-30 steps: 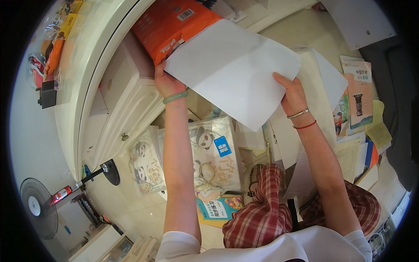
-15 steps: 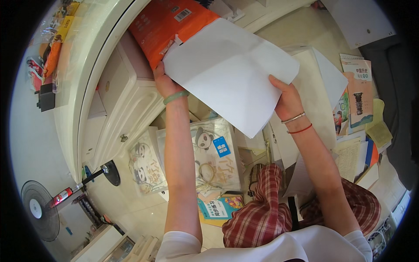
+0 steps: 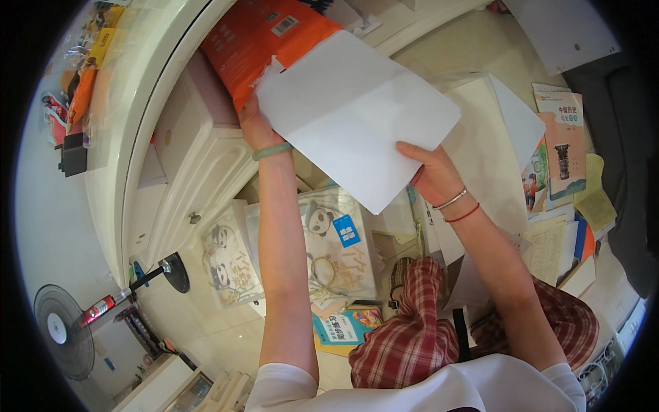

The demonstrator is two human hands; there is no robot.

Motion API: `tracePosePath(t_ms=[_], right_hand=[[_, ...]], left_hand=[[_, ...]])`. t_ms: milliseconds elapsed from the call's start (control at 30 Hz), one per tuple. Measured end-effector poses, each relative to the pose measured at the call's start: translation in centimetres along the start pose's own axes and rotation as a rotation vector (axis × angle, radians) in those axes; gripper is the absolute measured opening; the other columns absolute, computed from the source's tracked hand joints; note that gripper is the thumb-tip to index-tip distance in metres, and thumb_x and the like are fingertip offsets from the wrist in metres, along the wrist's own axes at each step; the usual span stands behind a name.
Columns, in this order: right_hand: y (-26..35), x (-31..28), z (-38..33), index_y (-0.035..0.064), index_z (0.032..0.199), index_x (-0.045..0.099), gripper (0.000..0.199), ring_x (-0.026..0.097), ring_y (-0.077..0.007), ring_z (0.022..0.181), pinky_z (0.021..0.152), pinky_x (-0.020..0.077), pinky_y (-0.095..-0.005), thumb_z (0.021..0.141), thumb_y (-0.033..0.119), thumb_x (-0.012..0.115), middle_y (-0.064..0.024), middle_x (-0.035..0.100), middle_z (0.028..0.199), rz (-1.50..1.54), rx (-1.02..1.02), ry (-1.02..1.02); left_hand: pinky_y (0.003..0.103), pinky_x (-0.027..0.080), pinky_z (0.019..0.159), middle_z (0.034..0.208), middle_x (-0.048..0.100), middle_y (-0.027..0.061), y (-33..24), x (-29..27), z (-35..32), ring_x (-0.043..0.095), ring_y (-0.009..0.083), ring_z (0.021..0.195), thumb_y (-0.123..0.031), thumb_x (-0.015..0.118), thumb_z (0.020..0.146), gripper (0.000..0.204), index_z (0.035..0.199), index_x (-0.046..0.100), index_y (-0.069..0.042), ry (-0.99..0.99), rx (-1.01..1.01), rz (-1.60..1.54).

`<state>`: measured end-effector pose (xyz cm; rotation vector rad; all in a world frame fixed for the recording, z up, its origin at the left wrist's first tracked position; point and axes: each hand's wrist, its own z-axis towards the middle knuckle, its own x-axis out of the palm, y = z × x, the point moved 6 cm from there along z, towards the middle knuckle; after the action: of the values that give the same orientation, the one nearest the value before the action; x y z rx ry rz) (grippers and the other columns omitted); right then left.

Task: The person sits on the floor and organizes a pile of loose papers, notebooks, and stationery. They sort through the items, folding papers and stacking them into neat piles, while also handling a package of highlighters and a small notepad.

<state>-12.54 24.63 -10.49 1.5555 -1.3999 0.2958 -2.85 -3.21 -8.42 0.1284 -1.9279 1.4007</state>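
Note:
White paper sheets [image 3: 357, 113] stick partway out of a torn orange paper wrapper [image 3: 268, 41] at the upper middle. With a green bangle at its wrist, my left hand [image 3: 257, 127] grips the wrapper's near left edge, beside where the sheets come out. My right hand [image 3: 436, 168] is closed on the near right edge of the sheets, thumb on top and fingers underneath, partly hidden. Below the sheets, a clear case with panda drawings [image 3: 319, 237] rests on the floor.
A white cabinet [image 3: 199, 147] with an open door stands at the left. On the right lie a large cream sheet [image 3: 491, 158], textbooks [image 3: 564, 147] and loose papers. At the lower left is a fan [image 3: 62, 329]; a blue workbook [image 3: 343, 326] lies by my knees.
My right hand has moved left and slightly down along the edge of the sheets. The sheets' free end has shifted a little left and lies flatter. My left hand has barely moved.

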Motion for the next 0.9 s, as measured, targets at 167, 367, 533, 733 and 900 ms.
tracePosePath(t_ms=[167, 367, 533, 733, 900], right_hand=[[-1.5, -0.3, 0.2, 0.0061, 0.127, 0.043, 0.047, 0.055, -0.0205, 0.109, 0.09, 0.0485, -0.0368, 0.084, 0.002, 0.061, -0.0057, 0.054, 0.119, 0.062, -0.021, -0.044], [-2.3, -0.6, 0.1, 0.0071, 0.123, 0.047, 0.042, 0.058, -0.0198, 0.103, 0.085, 0.051, -0.0354, 0.084, 0.003, 0.062, -0.0061, 0.057, 0.116, 0.11, -0.074, -0.135], [-2.7, 1.2, -0.7, 0.0069, 0.126, 0.045, 0.043, 0.056, -0.0203, 0.108, 0.089, 0.0492, -0.0362, 0.086, 0.003, 0.059, -0.0059, 0.055, 0.118, 0.13, 0.0, -0.083], [-3.0, 1.2, -0.6, 0.0061, 0.128, 0.044, 0.043, 0.055, -0.021, 0.11, 0.093, 0.0479, -0.0368, 0.087, 0.002, 0.058, -0.0066, 0.054, 0.12, 0.201, 0.02, -0.045], [-3.3, 1.5, -0.4, 0.0061, 0.128, 0.044, 0.043, 0.055, -0.0206, 0.11, 0.093, 0.0483, -0.0368, 0.088, 0.002, 0.057, -0.0068, 0.054, 0.121, 0.217, 0.017, -0.015]], left_hand=[[0.041, 0.05, 0.089, 0.12, 0.055, 0.0135, -0.1, 0.1, -0.5, 0.057, 0.0267, 0.106, -0.01, 0.041, 0.094, 0.031, 0.123, 0.047, -0.002, -0.14, 0.011, 0.092], [0.041, 0.049, 0.092, 0.124, 0.053, 0.0126, -0.5, 1.5, -2.3, 0.055, 0.0267, 0.109, -0.011, 0.04, 0.094, 0.032, 0.125, 0.046, -0.003, -0.28, 0.009, 0.207], [0.037, 0.048, 0.092, 0.123, 0.054, 0.0111, -1.4, 0.0, -1.6, 0.056, 0.0229, 0.108, -0.005, 0.042, 0.092, 0.031, 0.122, 0.049, -0.004, -0.188, 0.169, 0.301], [0.036, 0.05, 0.088, 0.118, 0.057, 0.0106, -1.2, 0.0, -1.5, 0.058, 0.0235, 0.103, -0.006, 0.048, 0.091, 0.031, 0.122, 0.049, -0.003, -0.223, 0.079, 0.321], [0.041, 0.051, 0.087, 0.119, 0.056, 0.0126, -0.3, -0.4, -1.0, 0.058, 0.0271, 0.104, -0.008, 0.048, 0.091, 0.033, 0.124, 0.047, -0.004, -0.109, -0.064, 0.034]])
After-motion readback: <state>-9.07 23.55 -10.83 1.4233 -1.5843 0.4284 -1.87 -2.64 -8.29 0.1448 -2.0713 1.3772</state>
